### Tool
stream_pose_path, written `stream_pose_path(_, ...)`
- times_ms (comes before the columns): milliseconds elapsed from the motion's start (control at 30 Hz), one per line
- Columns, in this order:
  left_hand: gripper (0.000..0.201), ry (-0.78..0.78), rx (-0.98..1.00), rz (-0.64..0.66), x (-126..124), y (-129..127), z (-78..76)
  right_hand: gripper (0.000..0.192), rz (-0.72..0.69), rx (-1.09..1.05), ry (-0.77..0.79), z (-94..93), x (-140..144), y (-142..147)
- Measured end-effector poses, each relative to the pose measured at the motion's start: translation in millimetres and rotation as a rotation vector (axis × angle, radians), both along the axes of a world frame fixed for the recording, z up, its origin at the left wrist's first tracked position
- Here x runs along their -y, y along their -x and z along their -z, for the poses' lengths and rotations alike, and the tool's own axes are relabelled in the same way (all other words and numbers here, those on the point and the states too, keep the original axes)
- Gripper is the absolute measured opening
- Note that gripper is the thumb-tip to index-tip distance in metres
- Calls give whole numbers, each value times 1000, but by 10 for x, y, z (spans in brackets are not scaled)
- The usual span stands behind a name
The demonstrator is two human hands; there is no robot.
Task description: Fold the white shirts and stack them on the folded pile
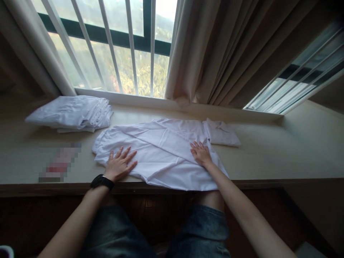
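A pair of white trousers or similar white garment (161, 150), with a gathered edge at its left end, lies spread across the ledge, and its near edge hangs slightly over the front. My left hand (120, 165) rests flat on its left part, fingers spread. Toward its right end, my right hand (200, 153) lies flat on the cloth with fingers stretched out. Neither hand grips anything. Just beyond the right hand is a folded white piece of clothing (221, 132), touching the garment's far right end.
A stack of folded white clothes (77, 113) sits at the back left of the pale ledge (268, 154). Nearer the front left lies a blurred-out flat item (60, 163). Behind stand a barred window (118, 53) and long curtains (228, 46). A cup-like rim (6, 251) shows at bottom left.
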State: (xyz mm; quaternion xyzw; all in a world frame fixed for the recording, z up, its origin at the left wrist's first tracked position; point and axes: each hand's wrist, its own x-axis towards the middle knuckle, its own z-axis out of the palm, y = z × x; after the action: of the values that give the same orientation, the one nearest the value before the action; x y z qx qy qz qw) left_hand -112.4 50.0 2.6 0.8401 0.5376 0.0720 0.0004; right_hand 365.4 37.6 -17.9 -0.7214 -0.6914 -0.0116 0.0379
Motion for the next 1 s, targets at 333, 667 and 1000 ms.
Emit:
stream_pose_path(333,55,-25,9,-22,13,-39,-5,52,-61,44,25,83,931,-454)
stream_pose_path(667,50,-116,208,212,225,-30,-31,79,-116,42,-122,96,1958,-1017)
stream_pose_path(1000,68,-9,7,272,573,-52,-216,77,-89,98,-71,63,2000,-996)
